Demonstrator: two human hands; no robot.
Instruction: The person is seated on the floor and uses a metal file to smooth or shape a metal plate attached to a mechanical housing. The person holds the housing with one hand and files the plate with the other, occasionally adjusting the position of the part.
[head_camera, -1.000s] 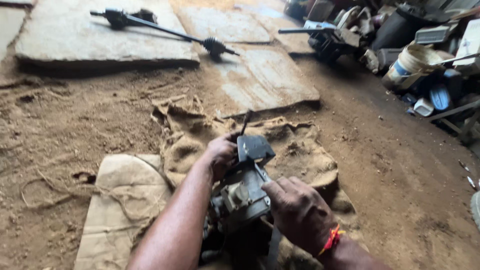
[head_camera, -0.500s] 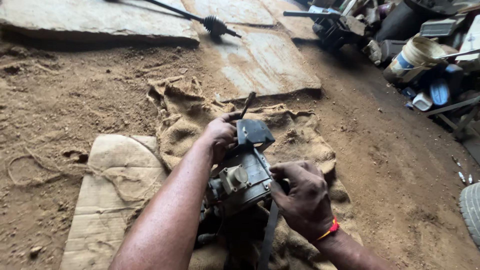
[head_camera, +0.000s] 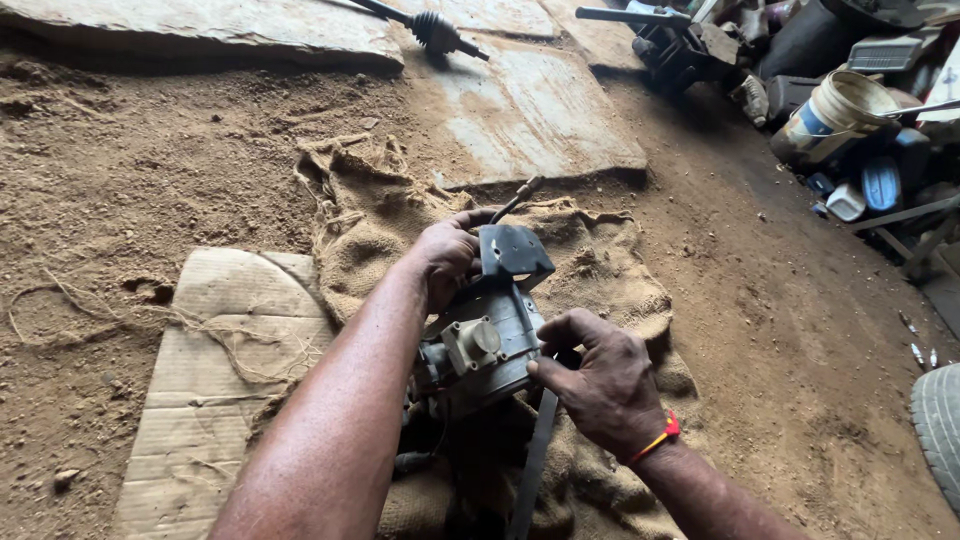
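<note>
I hold a grey metal engine part (head_camera: 490, 335) with a dark flat bracket on top, above a piece of burlap sacking (head_camera: 590, 270) on the dirt floor. My left hand (head_camera: 445, 255) grips its upper left side near the bracket and a thin rod that sticks up. My right hand (head_camera: 600, 380), with a red and yellow wristband, clasps the part's lower right side, thumb against the housing. A dark flat strap (head_camera: 530, 465) hangs down from under the part.
Flattened cardboard (head_camera: 220, 370) lies left of the sacking. Stone slabs (head_camera: 540, 110) and a dark shaft with a boot (head_camera: 430, 28) lie beyond. Machine parts, a white bucket (head_camera: 835, 115) and junk crowd the upper right. A tyre edge (head_camera: 940, 420) shows at right.
The view has tilted down and closer, so the slabs have slid toward the top. My right hand has shifted lower on the part's side; my left hand keeps its grip.
</note>
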